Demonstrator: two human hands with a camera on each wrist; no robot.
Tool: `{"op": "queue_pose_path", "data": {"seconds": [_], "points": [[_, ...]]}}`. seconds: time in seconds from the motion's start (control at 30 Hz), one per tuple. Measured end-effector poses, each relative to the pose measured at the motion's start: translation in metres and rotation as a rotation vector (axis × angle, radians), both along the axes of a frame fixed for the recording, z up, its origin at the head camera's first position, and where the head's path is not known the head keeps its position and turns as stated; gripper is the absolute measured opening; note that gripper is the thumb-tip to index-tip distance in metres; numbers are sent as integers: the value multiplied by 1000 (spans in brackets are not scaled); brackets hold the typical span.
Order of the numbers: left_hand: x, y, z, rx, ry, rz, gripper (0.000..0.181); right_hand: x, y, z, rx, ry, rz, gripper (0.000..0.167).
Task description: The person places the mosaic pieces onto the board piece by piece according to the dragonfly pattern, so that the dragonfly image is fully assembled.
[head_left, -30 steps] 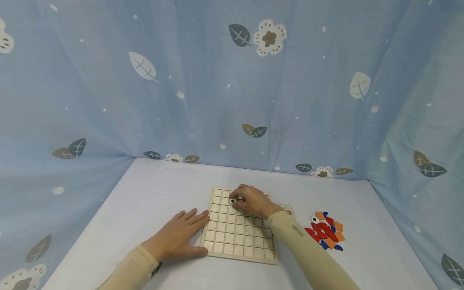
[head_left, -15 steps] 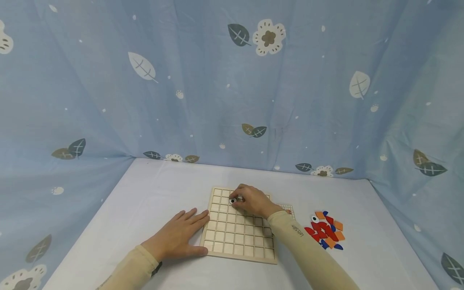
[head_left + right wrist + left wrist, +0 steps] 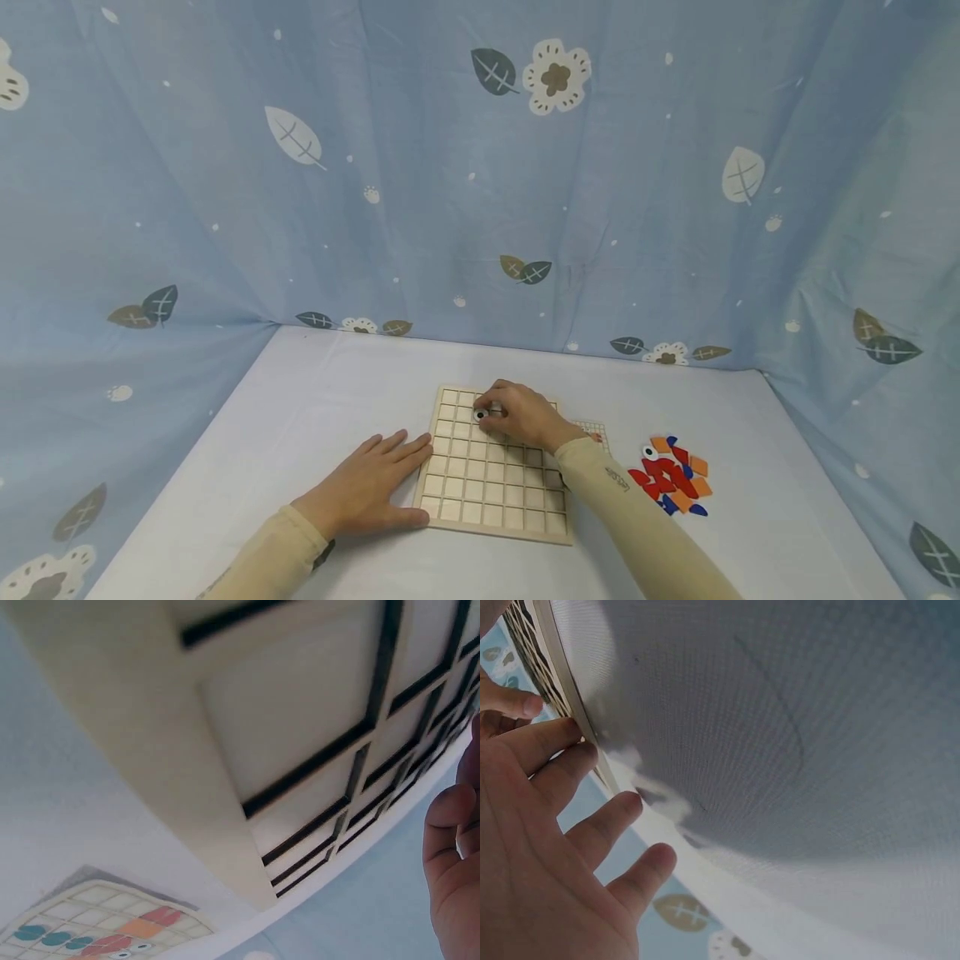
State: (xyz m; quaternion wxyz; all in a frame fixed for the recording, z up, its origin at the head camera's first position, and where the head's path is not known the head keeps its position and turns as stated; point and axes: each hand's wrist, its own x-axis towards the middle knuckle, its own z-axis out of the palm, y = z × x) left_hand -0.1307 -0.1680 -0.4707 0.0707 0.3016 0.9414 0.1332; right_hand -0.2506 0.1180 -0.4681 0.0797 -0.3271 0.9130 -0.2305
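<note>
A wooden grid board [image 3: 476, 471] with square recesses lies on the white table. My left hand [image 3: 367, 492] rests beside it, fingers straight and spread, fingertips and thumb touching its left edge. In the left wrist view, the fingertips of that left hand [image 3: 555, 825] meet the board's rim [image 3: 566, 671]. Over the upper part of the grid, my right hand [image 3: 525, 417] pinches a round white eye piece [image 3: 481, 414] with a black centre between thumb and fingers. Whether the piece sits fully in a recess cannot be told. The right hand and forearm hide the board's upper right.
Right of the board lies a pattern card [image 3: 112, 922] with a small printed grid and coloured shapes, partly behind the right wrist in the head view. Farther right is a pile of red, orange and blue pieces [image 3: 678, 482] with another eye piece [image 3: 649, 452]. A blue patterned curtain [image 3: 420, 208] surrounds the table.
</note>
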Motion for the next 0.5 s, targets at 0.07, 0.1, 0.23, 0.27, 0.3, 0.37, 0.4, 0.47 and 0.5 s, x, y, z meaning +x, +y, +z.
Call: {"op": "queue_pose_path", "data": {"seconds": [0.07,0.1,0.23,0.27,0.3,0.37,0.4,0.47,0.5], "points": [[-1,0,0,-5,1,-1,94,2,0,3,-13,7,-4,33],[-1,0,0,-7,2,-2,94,3,0,5,-21,16,-4,33],[0,-1,0,-11,12,-3,93,9,4,15,-76,43,-12,33],[0,-1,0,-11,14,-2,93,11,6,18,-88,53,-13,34],[0,-1,0,-10,16,-2,93,13,8,20,-101,65,-13,35],[1,0,0,-6,21,-2,93,19,14,24,-126,89,-18,36],[1,0,0,-4,22,-2,93,22,17,26,-137,104,-22,37],[1,1,0,2,24,-1,93,28,25,29,-158,133,-34,38],[1,1,-1,6,23,0,93,32,30,30,-166,144,-48,37]]}}
